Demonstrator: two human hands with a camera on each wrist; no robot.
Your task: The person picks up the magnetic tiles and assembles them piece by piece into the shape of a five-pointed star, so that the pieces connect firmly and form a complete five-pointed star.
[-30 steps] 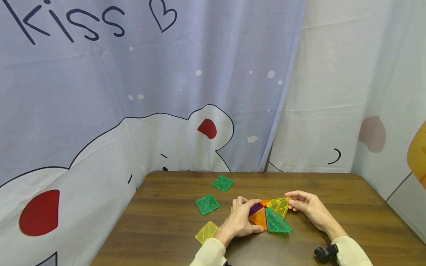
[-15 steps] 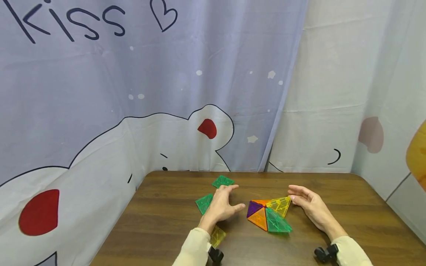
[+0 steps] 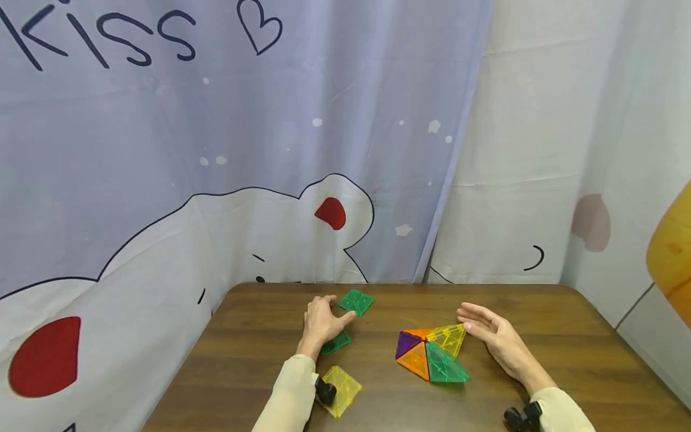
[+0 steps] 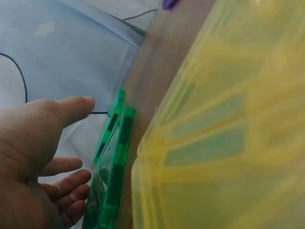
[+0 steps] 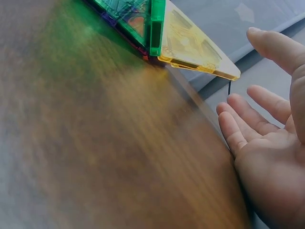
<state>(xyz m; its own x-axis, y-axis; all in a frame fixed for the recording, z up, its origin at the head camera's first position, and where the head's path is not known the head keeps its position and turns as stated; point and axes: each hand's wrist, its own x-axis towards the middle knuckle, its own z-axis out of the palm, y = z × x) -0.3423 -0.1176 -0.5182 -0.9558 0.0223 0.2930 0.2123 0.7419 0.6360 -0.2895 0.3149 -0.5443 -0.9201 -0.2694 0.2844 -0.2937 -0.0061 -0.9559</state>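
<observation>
My left hand (image 3: 323,324) hovers at the left of the table, above a partly covered green square magnetic tile (image 3: 337,342). Its thumb is spread from loosely bent fingers that hold nothing. Another green square tile (image 3: 357,302) lies just beyond the thumb. A yellow square tile (image 3: 344,390) sits below the left wrist and looms large in the left wrist view. My right hand (image 3: 499,345) is relaxed beside a joined fan of triangular tiles: yellow (image 3: 448,339), green (image 3: 445,365), orange (image 3: 415,360) and purple (image 3: 407,344). In the right wrist view its fingers stand apart from the yellow triangle (image 5: 193,47).
The brown wooden table (image 3: 259,372) ends at a back edge against a printed curtain (image 3: 259,234). Black wrist cameras sit on both wrists, the left one (image 3: 326,391) over the yellow square tile.
My left hand has let go of the joined triangles and moved left to the green squares. The yellow square has shifted slightly. My right hand has come away from the yellow triangle's tip.
</observation>
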